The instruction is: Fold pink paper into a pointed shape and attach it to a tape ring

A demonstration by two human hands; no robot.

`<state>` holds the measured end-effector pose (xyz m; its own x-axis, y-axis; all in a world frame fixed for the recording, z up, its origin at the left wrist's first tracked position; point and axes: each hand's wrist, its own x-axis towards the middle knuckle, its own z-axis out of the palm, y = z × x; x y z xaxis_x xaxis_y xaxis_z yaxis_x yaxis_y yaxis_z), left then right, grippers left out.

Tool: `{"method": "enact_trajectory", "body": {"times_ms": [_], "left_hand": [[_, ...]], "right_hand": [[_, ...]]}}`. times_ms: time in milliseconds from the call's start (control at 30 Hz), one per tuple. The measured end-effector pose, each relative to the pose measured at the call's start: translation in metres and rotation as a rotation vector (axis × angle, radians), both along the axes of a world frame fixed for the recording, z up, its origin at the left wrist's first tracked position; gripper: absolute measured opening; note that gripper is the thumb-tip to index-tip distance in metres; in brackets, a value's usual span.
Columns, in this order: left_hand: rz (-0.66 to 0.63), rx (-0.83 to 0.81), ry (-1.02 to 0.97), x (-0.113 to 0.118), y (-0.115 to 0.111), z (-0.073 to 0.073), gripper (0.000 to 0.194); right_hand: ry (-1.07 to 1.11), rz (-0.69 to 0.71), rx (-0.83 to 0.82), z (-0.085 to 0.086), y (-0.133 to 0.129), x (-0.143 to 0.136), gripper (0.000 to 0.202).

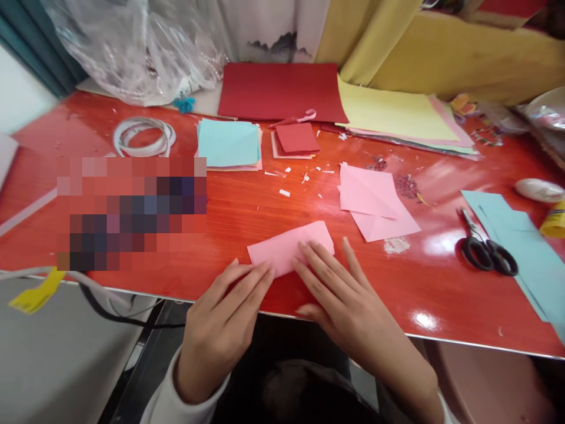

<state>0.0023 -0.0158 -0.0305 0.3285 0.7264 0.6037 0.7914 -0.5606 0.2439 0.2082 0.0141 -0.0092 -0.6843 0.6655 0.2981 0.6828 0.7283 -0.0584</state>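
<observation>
Presses the pink paper (286,253) flat on the table (229,206), near the front edge — with fingers of the left hand (220,324) nearly together at its lower left, those of the right hand (348,300) spread over its right part. Has scissors (482,250) well off rightward.

1. One left hand (223,321), one right hand (351,306), lower middle.
2. One folded pink paper (282,248), centre.
3. One blue square stack (228,143), one red square stack (296,139), upper middle.
4. One black-handled scissors pair (484,252), right.
5. One white coil (119,139), upper left.
</observation>
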Motion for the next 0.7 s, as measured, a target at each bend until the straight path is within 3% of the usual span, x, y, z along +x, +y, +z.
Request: {"method": "enact_trajectory", "body": {"times_ms": [133, 700], "left_hand": [[0.007, 0.003, 0.005, 0.0001, 0.0012, -0.0001, 0.043], [-0.004, 0.014, -0.023, -0.0001, 0.0005, -0.0031, 0.042]], "right_hand": [[0.087, -0.045, 0.029, -0.0019, -0.0026, 0.0034, 0.036], [0.073, -0.009, -0.072, -0.0065, -0.0001, 0.0028, 0.04]]}}
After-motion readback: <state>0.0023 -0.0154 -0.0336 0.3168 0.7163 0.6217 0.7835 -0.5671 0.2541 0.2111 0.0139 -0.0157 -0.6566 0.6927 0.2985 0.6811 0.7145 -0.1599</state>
